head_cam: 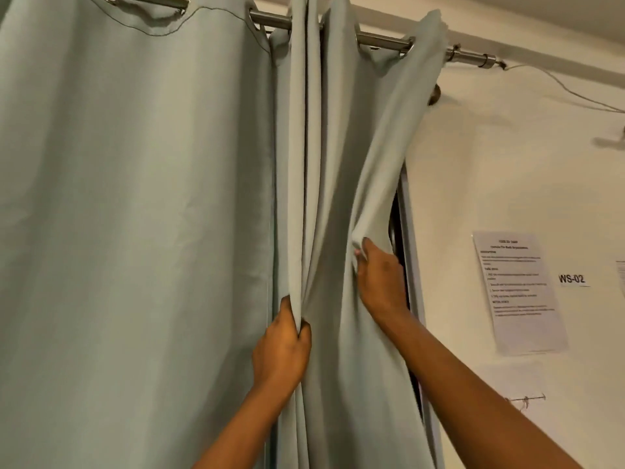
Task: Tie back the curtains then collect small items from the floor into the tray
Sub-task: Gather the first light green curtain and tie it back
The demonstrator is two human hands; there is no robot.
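Pale grey-green curtains hang from a metal rod [382,39] by eyelets. The left curtain [135,214] hangs flat and wide. The right curtain [338,184] is bunched into vertical folds. My left hand [282,350] is shut on a fold of the right curtain near its left edge. My right hand [380,279] pinches the right curtain's outer edge, pulling it away from the dark window frame [404,231] behind. No tie-back, tray or floor items are in view.
A cream wall fills the right side, with a printed instruction sheet [521,292] and a "WS-02" label [571,278] taped on it. A small metal hook [527,399] is fixed to the wall low down. A thin wire [575,93] runs from the rod's end.
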